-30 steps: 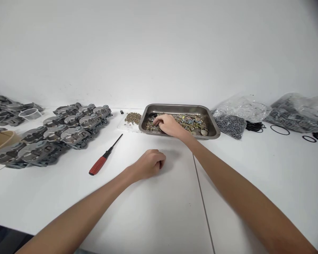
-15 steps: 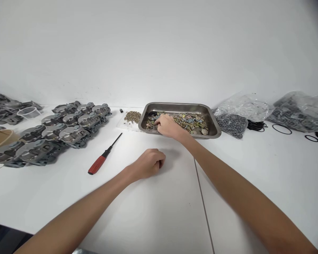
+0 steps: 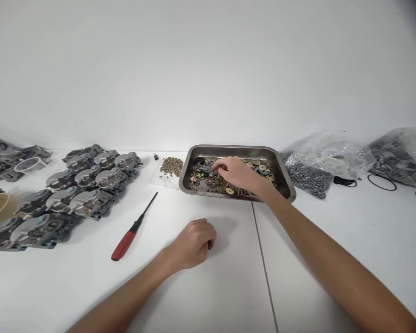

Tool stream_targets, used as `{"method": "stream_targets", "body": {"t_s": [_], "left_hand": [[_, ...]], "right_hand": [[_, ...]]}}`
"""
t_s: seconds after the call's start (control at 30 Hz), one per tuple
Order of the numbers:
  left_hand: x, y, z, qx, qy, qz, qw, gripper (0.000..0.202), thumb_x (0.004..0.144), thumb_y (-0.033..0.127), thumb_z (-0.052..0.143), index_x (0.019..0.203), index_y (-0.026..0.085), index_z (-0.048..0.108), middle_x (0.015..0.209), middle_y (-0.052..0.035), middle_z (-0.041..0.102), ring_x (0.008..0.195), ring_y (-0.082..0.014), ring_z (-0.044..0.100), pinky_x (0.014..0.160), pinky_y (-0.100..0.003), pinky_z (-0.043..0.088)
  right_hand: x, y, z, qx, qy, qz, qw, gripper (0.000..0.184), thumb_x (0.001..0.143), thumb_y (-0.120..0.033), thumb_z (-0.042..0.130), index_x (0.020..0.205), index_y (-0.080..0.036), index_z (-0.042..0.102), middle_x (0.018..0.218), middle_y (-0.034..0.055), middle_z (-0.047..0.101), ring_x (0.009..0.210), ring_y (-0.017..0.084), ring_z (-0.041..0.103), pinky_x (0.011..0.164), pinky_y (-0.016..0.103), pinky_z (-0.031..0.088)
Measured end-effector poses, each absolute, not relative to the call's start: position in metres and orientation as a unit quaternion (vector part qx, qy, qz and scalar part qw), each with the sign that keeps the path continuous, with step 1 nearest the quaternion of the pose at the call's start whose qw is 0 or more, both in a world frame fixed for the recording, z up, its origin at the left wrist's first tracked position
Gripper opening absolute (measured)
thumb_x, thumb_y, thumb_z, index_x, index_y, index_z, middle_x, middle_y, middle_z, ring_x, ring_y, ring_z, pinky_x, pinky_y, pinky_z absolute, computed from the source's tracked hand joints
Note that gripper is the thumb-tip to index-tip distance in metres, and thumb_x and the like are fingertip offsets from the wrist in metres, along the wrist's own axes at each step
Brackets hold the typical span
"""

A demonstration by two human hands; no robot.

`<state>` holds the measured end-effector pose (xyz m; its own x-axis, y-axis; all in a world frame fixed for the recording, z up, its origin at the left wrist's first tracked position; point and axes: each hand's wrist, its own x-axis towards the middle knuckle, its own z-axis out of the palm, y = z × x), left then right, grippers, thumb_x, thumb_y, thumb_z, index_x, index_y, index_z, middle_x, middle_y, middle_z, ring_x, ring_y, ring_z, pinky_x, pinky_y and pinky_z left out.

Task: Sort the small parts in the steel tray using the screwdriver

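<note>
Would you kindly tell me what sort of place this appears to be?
It looks like a small-parts workshop, though I can't be sure: there are rows of similar grey metal units, a red-handled screwdriver lying near them, and a metal tray holding small mixed hardware.

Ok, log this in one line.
right hand: in tray of small parts | left hand: curled in front of tray | screwdriver: on table

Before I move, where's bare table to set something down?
Bare: right of the right forearm, well short of the plastic bags; also between the left hand and that forearm. Crowded: left, among the metal castings, and inside the tray.
</note>
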<state>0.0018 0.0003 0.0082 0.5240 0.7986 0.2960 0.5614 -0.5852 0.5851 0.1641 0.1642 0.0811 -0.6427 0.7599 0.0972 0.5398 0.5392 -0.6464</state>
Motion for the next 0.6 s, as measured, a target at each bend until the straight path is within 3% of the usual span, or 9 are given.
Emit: {"method": "stream_targets", "body": {"t_s": [0.2, 0.4, 0.53, 0.6], "left_hand": [[0.003, 0.002, 0.009, 0.843, 0.388, 0.310, 0.206, 0.028, 0.053, -0.007, 0.033, 0.061, 0.016, 0.045, 0.058, 0.0005, 0.054, 0.059, -0.0107, 0.038, 0.058, -0.022, 0.034], [0.004, -0.002, 0.015, 0.848, 0.382, 0.318, 0.185, 0.030, 0.060, -0.009, 0.033, 0.062, 0.016, 0.048, 0.058, 0.0003, 0.052, 0.059, -0.0107, 0.040, 0.057, -0.023, 0.034], [-0.002, 0.013, 0.056, 0.828, 0.409, 0.352, 0.152, 0.033, 0.071, -0.008, 0.032, 0.068, 0.015, 0.055, 0.062, -0.0010, 0.054, 0.060, -0.0095, 0.046, 0.055, -0.021, 0.035], [-0.004, 0.036, 0.087, 0.840, 0.434, 0.299, 0.131, 0.031, 0.077, -0.004, 0.035, 0.071, 0.015, 0.059, 0.067, -0.0016, 0.059, 0.063, -0.0093, 0.051, 0.057, -0.021, 0.038]], "right_hand": [[0.191, 0.182, 0.064, -0.430, -0.848, 0.211, 0.228, 0.034, 0.086, -0.005, 0.040, 0.093, -0.012, 0.073, 0.100, 0.0102, 0.073, 0.091, 0.019, 0.065, 0.080, 0.031, 0.049], [0.198, 0.190, 0.054, -0.448, -0.803, 0.223, 0.323, 0.035, 0.078, 0.000, 0.039, 0.078, -0.013, 0.072, 0.076, 0.0064, 0.071, 0.064, 0.014, 0.061, 0.060, 0.025, 0.044], [0.194, 0.187, 0.054, -0.452, -0.800, 0.244, 0.309, 0.035, 0.077, 0.000, 0.040, 0.077, -0.013, 0.072, 0.076, 0.0065, 0.071, 0.061, 0.013, 0.060, 0.057, 0.025, 0.042], [0.196, 0.187, 0.059, -0.447, -0.802, 0.265, 0.295, 0.035, 0.078, -0.001, 0.040, 0.078, -0.013, 0.073, 0.076, 0.0069, 0.072, 0.061, 0.013, 0.060, 0.057, 0.025, 0.043]]}}
